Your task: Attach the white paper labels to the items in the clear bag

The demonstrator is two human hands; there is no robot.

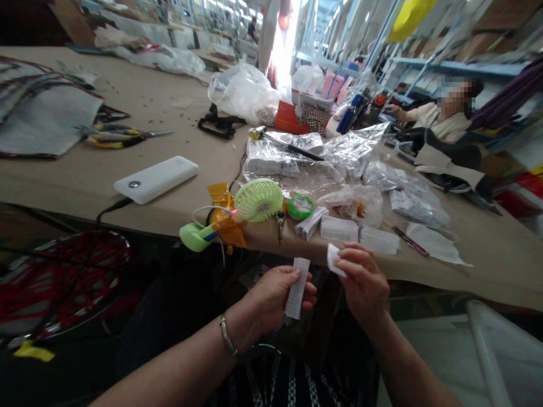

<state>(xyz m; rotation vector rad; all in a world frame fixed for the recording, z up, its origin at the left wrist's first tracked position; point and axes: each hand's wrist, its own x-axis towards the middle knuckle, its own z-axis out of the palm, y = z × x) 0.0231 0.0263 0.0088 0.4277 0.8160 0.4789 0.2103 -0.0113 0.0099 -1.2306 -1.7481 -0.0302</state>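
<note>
Printed white paper labels (297, 289) are pinched under the thumb of my left hand (278, 294), just in front of the table edge. My right hand (363, 280) holds a small white label (335, 260) between thumb and fingertips, a little higher and to the right. Beyond my hands, along the table's near edge, lie a fanned bundle of labels (311, 223), a flat stack of printed labels (339, 229) and another pale stack (379, 241). A green round container (300, 207) stands behind the fanned bundle.
A green fan (258, 200) is taped at the table edge, beside a screwdriver-like tool (280, 223). Left are a white power bank (156, 178) and yellow-handled pliers (112, 135). Plastic bags (292, 161) cover the middle. A pen-like tool (410, 241) lies right. A person (445, 116) sits behind.
</note>
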